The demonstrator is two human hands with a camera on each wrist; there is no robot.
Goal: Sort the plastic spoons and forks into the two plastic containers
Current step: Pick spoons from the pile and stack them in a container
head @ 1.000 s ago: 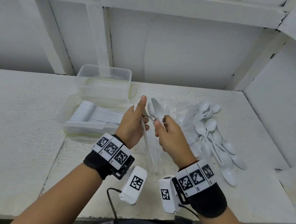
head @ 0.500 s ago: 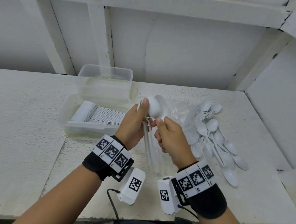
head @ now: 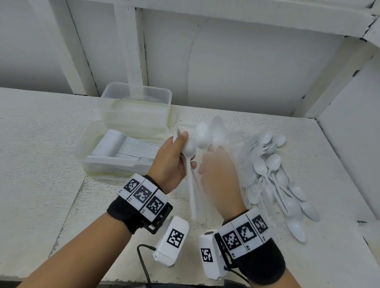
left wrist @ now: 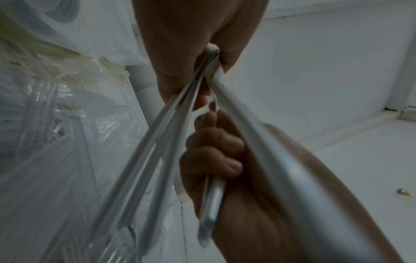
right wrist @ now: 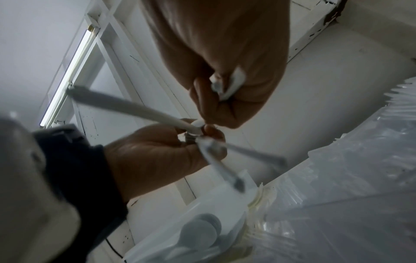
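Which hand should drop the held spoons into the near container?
Left, probably. The left hand already grips the spoons and sits beside the near container; the right hand is farther from it, blurred.

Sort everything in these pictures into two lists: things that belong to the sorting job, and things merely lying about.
Job: spoons in left hand; left hand; right hand; loose spoon pile; filled container; rear container.
Lying about: clear plastic wrapping.
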